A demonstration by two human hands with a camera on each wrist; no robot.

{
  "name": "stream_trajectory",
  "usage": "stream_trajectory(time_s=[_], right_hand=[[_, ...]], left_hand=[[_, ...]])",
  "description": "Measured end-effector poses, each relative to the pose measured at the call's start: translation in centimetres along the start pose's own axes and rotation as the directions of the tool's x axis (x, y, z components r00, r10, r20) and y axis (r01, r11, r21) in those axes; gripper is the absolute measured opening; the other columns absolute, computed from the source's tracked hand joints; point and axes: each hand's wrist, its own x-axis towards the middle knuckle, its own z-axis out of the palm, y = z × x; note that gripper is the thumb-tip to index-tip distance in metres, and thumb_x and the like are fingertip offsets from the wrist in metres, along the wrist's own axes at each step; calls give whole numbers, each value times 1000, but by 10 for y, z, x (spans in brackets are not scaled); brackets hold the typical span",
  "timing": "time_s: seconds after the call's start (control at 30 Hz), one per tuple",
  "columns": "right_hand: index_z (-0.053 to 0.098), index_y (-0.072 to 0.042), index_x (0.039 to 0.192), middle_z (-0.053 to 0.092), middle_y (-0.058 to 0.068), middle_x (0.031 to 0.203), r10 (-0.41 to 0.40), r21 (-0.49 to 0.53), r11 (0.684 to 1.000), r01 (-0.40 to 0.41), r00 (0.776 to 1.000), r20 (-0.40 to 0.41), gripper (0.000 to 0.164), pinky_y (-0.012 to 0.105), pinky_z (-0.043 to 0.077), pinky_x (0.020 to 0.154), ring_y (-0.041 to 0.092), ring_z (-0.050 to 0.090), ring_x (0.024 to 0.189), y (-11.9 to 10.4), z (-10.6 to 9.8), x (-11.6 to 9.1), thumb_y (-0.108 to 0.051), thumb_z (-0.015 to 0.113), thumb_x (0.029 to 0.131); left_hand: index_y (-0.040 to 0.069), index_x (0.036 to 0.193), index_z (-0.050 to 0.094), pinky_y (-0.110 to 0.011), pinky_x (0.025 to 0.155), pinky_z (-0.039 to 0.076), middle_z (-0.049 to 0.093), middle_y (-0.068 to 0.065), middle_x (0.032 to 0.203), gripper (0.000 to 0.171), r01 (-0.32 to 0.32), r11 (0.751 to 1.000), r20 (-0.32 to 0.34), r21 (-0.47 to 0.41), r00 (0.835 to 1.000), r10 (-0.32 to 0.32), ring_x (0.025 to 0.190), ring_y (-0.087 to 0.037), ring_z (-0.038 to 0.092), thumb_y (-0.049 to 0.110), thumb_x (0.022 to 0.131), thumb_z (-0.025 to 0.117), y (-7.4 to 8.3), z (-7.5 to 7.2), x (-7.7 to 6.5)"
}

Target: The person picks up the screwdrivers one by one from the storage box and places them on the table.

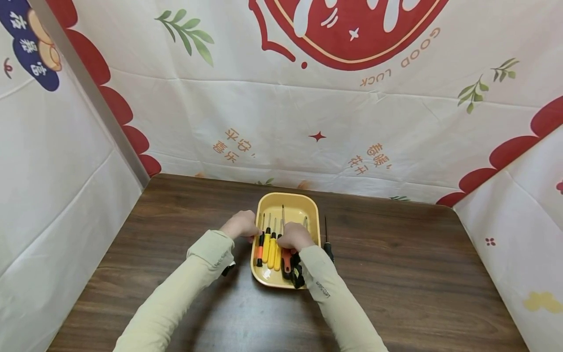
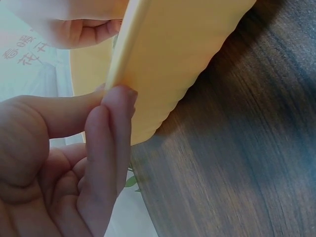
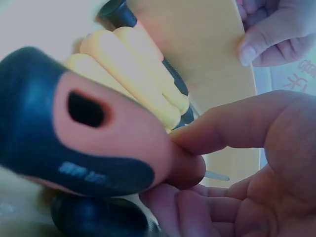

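A yellow tray stands on the table with several screwdrivers in it. At its left wall my left hand pinches the rim between thumb and fingers, plain in the left wrist view. My right hand is over the tray and grips a red-and-black screwdriver near the front of its handle. To the left of it lie yellow-handled screwdrivers and a slim orange-and-black screwdriver. A dark handle lies beside the held one in the right wrist view. My right hand and sleeve partly cover the tray's right side.
Just outside the tray's right wall, a black-handled screwdriver lies on the dark wooden table. A printed white cloth hangs behind the table, and more cloth borders both sides.
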Motion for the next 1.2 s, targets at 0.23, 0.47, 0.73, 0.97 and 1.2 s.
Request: stream_trajectory(time_s=[0.23, 0.47, 0.73, 0.97, 1.2], right_hand=[[43, -13, 52, 41, 0, 47, -28, -8, 1000, 27, 996, -89, 23, 25, 30, 43, 13, 39, 41, 2, -7, -6, -8, 54, 71], [38, -15, 51, 36, -2, 48, 1, 33, 999, 3, 991, -133, 29, 25, 30, 42, 13, 38, 42, 6, -12, -13, -13, 56, 74], [37, -16, 46, 30, -5, 41, -11, 83, 996, 34, 966, -259, 36, 25, 27, 42, 12, 35, 37, 12, -20, -25, -19, 60, 74], [34, -16, 44, 27, -6, 39, -5, 135, 989, 54, 940, -341, 40, 24, 25, 39, 11, 34, 35, 17, -27, -34, -20, 62, 72], [35, -16, 49, 30, -5, 44, 31, 183, 982, 44, 922, -387, 37, 24, 26, 42, 11, 34, 40, 31, -33, -37, -21, 64, 71]], left_hand=[[4, 76, 59, -21, 48, 39, 62, -6, 59, 19, -8, 1000, -6, 2, 1000, 8, 69, -23, 66, 20, 85, 63, -1, 0, -1], [5, 75, 59, -22, 48, 37, 58, -3, 54, 20, -8, 1000, -3, 11, 1000, 8, 69, -24, 66, 21, 85, 63, -2, 0, 1], [5, 73, 59, -21, 47, 38, 60, -4, 54, 20, -24, 1000, -8, 9, 1000, 24, 68, -23, 66, 20, 85, 63, -2, 1, 1], [5, 73, 59, -21, 48, 39, 63, -7, 60, 21, -15, 1000, -3, 1, 1000, 15, 68, -23, 65, 21, 85, 63, -2, 0, -1], [5, 72, 59, -21, 48, 38, 64, -7, 61, 21, -6, 1000, -2, -3, 1000, 6, 68, -22, 65, 21, 85, 63, -1, 0, -1]])
